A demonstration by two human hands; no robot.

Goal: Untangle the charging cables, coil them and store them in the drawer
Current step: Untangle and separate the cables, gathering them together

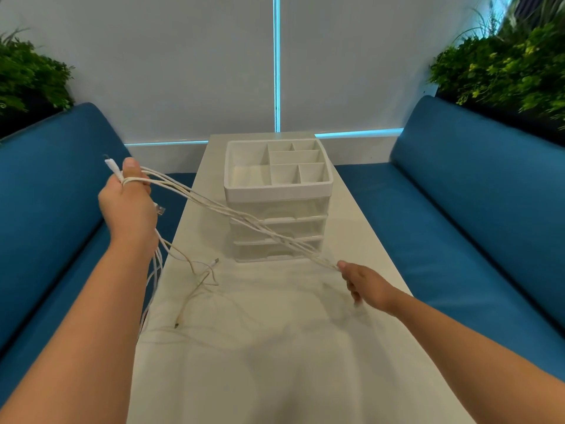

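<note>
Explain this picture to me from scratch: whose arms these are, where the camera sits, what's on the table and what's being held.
There is no machine here. One camera, worn on a person's head, looks forward and down, so the two bare arms are that person's own. The left hand grips a bunch of white cables, held up; the right hand pinches the same bunch lower down, stretching it across the view. Loose cable ends trail onto the white table. Farther back stands a plastic drawer unit with a divided tray on top, all drawers shut. Blue benches flank the table.
</note>
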